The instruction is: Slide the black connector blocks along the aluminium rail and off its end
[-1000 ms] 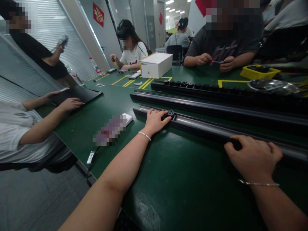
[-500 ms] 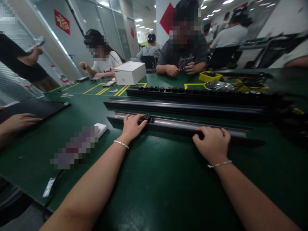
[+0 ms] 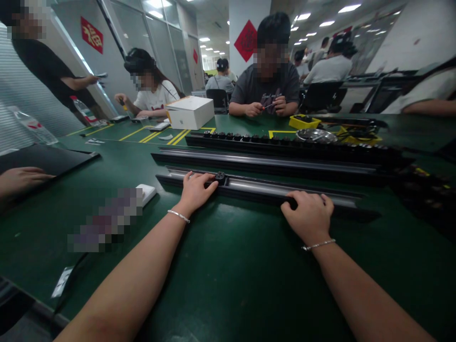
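A long black channel rail point(image 3: 256, 185) with a shiny inner floor lies across the green table in front of me. My left hand point(image 3: 195, 192) is closed over its left part, thumb along the near wall and fingers reaching into the channel. Right by those fingertips, a small black block point(image 3: 220, 177) sits in the channel. Farther right, my right hand point(image 3: 309, 216) is wrapped over the same rail, fingers over the top and thumb at the near side. Some of its fingertips are hidden behind the rail.
Behind lie a second black rail point(image 3: 267, 156) and a third rail point(image 3: 249, 141) lined with small black parts. A white box point(image 3: 194, 114), a yellow tray point(image 3: 304, 122) and a clear-wrapped bundle point(image 3: 317, 136) stand farther back. At left are a power strip point(image 3: 147, 192) and another person's hand point(image 3: 26, 180).
Both hands keep their places on the rail, and the block stays beside my left fingers. My view has shifted slightly. The standing person at left has moved their arm to the right.
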Available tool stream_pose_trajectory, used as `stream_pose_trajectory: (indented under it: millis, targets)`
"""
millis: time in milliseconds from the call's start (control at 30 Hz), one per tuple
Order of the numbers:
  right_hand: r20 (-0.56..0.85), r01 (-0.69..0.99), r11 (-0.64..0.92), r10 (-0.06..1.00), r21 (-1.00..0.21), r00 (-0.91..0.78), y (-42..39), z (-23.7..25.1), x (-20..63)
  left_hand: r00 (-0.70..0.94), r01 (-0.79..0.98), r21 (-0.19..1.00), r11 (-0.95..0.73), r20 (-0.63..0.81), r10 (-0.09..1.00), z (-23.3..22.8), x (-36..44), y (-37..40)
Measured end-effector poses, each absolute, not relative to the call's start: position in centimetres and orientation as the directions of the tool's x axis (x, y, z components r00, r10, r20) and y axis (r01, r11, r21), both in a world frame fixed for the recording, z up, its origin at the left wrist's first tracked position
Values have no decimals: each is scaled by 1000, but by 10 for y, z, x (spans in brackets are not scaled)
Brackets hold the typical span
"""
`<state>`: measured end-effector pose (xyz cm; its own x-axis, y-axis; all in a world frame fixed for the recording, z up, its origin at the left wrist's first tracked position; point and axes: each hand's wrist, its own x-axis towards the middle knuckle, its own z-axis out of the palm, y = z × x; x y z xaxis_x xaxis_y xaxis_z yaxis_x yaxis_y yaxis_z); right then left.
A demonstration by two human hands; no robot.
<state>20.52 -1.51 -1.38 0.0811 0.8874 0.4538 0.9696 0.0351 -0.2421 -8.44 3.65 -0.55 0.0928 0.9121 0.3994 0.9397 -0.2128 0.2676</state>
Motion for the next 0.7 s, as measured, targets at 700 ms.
stream_pose_trajectory:
  millis: [700]
  targets:
    - [463, 965, 55, 883, -255, 72, -14, -15, 207, 92, 923, 312, -227, 393, 915, -4, -83, 36]
